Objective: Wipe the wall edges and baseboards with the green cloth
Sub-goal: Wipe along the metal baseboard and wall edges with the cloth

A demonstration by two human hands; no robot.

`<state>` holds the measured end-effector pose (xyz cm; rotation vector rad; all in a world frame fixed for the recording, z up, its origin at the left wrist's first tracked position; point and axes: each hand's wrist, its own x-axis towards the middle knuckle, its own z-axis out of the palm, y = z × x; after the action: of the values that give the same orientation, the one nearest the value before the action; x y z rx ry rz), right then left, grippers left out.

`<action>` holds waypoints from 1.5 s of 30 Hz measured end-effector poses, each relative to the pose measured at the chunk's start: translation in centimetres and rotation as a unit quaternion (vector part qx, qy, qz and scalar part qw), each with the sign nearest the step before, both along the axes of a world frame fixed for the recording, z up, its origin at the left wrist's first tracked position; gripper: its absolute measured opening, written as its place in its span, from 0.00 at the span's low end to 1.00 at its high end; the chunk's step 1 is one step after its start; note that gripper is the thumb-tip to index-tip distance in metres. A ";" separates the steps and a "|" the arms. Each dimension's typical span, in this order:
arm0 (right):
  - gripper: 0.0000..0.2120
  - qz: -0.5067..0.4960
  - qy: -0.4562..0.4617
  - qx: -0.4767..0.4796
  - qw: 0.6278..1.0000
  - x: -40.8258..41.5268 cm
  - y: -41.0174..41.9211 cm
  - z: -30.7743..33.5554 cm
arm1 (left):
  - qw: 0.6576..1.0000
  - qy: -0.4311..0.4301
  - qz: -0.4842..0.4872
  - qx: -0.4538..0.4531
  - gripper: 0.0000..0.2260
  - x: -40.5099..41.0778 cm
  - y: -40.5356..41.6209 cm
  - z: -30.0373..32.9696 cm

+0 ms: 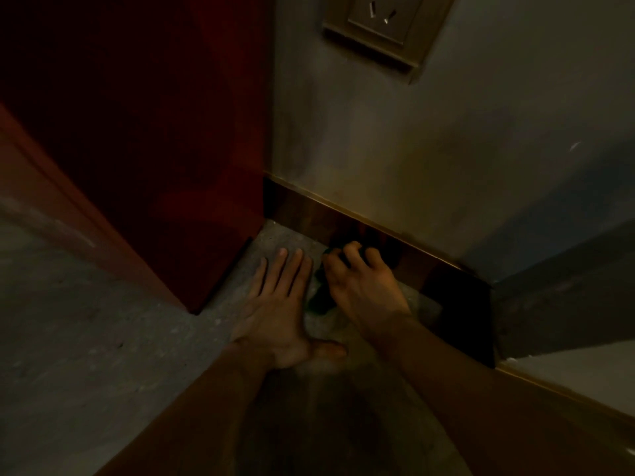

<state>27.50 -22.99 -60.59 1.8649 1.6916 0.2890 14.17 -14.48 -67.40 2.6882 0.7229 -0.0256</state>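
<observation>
Two hands low: right hand (pixel 364 286) presses green cloth (pixel 321 297) against baseboard (pixel 309 214).

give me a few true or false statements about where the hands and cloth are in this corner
1. The right hand grips the green cloth beside the baseboard. True.
2. The left hand holds the cloth. False: it lies flat and open on the floor.
3. A wall socket sits above the baseboard. True.
4. Both hands rest on the red door. False: neither touches it.
</observation>
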 end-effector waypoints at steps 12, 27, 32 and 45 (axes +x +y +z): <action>0.19 -0.097 -0.003 -0.017 0.995 0.4 -1.5 -0.4 | 1.000 0.004 -0.008 0.010 0.61 -0.3 0.0 0.1; 0.16 -0.157 -0.003 -0.028 0.987 1.5 -4.5 -0.8 | 0.999 -0.001 -0.030 0.013 0.59 -0.6 0.3 0.0; 0.17 -0.192 -0.015 -0.051 0.980 1.6 -5.9 -0.7 | 0.999 -0.015 -0.027 0.013 0.59 -0.5 0.2 0.0; 0.23 -0.263 0.049 -0.002 0.964 1.8 -7.9 0.7 | 0.999 0.012 -0.022 0.025 0.59 -0.3 0.3 -0.2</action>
<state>29.28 -30.92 -59.89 2.2676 1.1873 -0.0256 13.92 -14.16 -67.60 2.7560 0.6793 -0.0529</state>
